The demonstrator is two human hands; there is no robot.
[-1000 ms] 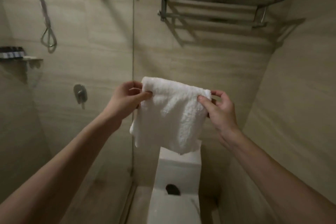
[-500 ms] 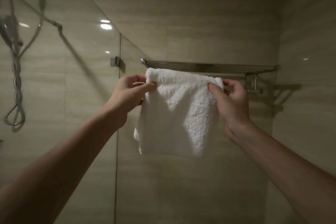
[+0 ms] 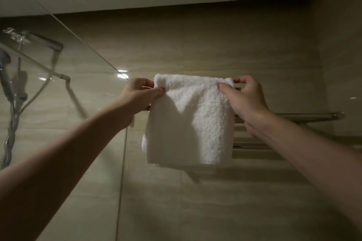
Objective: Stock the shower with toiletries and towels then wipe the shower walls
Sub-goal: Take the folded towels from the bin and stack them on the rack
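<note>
A folded white towel (image 3: 191,121) hangs in front of me, held up by its top corners. My left hand (image 3: 139,95) pinches the upper left corner between thumb and fingers. My right hand (image 3: 244,96) pinches the upper right corner the same way. Behind and to the right of the towel, a metal towel rack (image 3: 284,117) is fixed to the beige tiled wall; the towel's top edge is above the rack's top bar. The towel hides the rack's left part.
A glass shower partition (image 3: 64,92) stands on the left, its edge running down near my left wrist. Through it a shower head and hose (image 3: 11,103) hang on the wall. Beige tiles (image 3: 215,201) cover the wall ahead and to the right.
Both hands have lifted the towel from below the rack to above its top bar. My view has tilted up, so the toilet and floor have dropped out of sight.
</note>
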